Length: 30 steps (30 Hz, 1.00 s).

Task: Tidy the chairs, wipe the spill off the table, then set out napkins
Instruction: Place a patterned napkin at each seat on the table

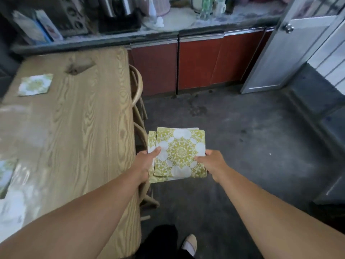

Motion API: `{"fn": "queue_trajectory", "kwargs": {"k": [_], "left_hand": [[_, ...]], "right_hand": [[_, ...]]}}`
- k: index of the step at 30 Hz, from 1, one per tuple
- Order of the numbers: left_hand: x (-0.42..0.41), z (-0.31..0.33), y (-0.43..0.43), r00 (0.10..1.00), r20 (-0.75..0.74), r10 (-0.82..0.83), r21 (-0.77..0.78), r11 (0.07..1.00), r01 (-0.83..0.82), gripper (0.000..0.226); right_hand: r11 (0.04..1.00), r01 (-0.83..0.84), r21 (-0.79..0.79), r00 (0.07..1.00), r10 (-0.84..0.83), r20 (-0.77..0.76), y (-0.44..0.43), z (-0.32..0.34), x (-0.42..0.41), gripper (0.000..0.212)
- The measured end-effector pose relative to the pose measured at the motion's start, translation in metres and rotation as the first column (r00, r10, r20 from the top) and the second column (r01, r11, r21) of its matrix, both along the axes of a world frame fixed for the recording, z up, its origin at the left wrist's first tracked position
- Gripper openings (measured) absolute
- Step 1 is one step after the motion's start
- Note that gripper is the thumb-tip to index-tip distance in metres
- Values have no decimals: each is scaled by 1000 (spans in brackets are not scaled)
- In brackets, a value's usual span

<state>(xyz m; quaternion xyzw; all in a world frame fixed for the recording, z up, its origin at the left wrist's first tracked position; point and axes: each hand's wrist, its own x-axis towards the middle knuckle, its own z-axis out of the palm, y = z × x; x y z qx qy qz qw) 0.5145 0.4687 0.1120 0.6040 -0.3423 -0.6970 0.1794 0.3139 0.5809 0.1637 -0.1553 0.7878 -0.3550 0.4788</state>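
Head view looks down over two bare forearms reaching forward beside the wooden table (74, 118). Between them a stack of napkins (180, 152), white with a yellow-green medallion print, is held flat above the dark floor (252, 146), just off the table's right edge and not touching it. The left grip (145, 162) holds the stack's left edge, thumb on top and fingers hidden beneath. The right grip (211, 163) pinches the right edge the same way, thumb on the top sheet. The sheets are slightly fanned, with a lower one showing at the left and along the near side. On the table a single napkin (35, 85) of the same print lies flat towards the far left corner. Another napkin (5, 172) lies at the left border of the picture, cut off by it; the two are well apart. A pale glare covers the near left part of the tabletop. A far chair (137, 85) and a near chair (140, 130), both of bent wood, stand pushed in along the table's right side, their curved backs close to its edge. Beyond the table run red cabinet doors (199, 62), and above them a metal kettle (119, 6) stands among blurred things. A silver door (291, 53) with a round knob (288, 28) stands ajar at the upper right. A light shoe (190, 243) shows at the bottom.
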Motion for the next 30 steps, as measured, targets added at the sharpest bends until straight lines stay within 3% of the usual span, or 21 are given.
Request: {"fn": "queue_trajectory", "kwargs": {"k": [3, 4, 13, 20, 24, 27, 30], "left_hand": [[-14, 35, -3, 998, 8, 56, 47, 997, -56, 38], [-17, 36, -9, 996, 3, 93, 62, 994, -93, 32], [-44, 18, -97, 930, -133, 342, 195, 929, -313, 31], [-56, 25, -167, 898, -133, 419, 141, 905, -402, 31], [-38, 23, -190, 827, -142, 543, 136, 839, -527, 38], [-17, 16, -199, 752, -143, 644, 146, 765, -628, 41], [-2, 8, -200, 649, -154, 745, 151, 667, -730, 40]], "right_hand": [[996, -94, -7, 995, 94, 35, -33, 1, -11, 13], [993, -119, -7, 992, 119, 48, -46, -1, -14, 12], [944, -330, 11, 944, 330, 20, -173, -15, -40, 8], [897, -442, -16, 897, 442, 16, -270, -3, -55, 9], [826, -564, -1, 825, 564, 18, -322, -8, -42, 10], [727, -686, 14, 727, 686, 19, -364, -16, -18, 3], [602, -798, 24, 602, 797, 41, -400, -23, 7, 15]]}}
